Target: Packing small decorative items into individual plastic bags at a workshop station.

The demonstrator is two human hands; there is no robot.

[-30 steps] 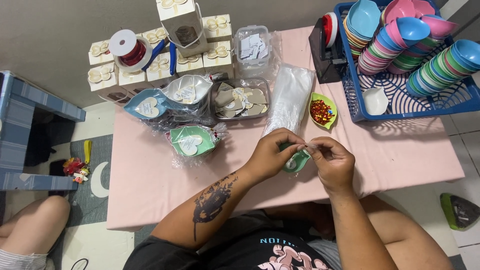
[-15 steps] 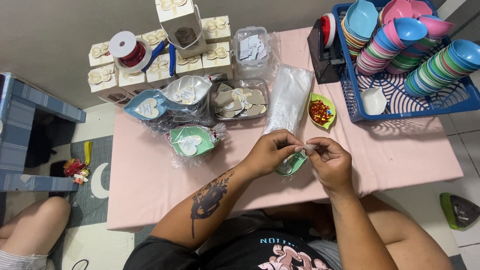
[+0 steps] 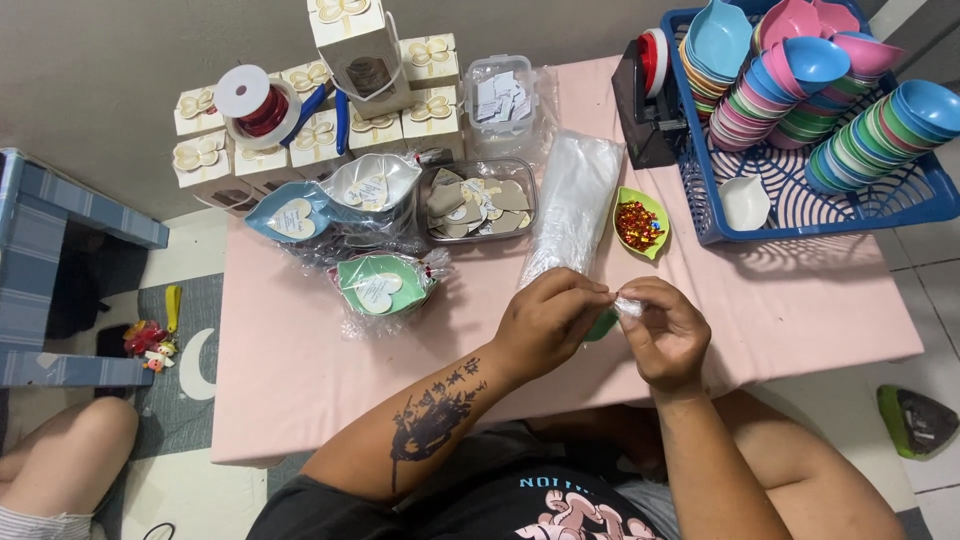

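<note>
Pink surface [image 3: 800, 300] is being used as a packing spot, where a clear wrap [image 3: 628, 306] over a green dish [image 3: 601, 325] is being pinched closed between left hand [image 3: 548, 325] and right hand [image 3: 668, 335], near the candy dish [image 3: 640, 224].

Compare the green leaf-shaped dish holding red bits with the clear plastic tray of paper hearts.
The green dish is small, leaf-shaped and opaque; the clear tray is larger, rectangular and see-through. The green dish holds tiny shiny red and gold pieces, while the clear tray holds flat beige and white heart cutouts. The green dish lies right of the stack of plastic bags, the clear tray left of it. Both sit open on the pink table, beyond the hands.
</note>
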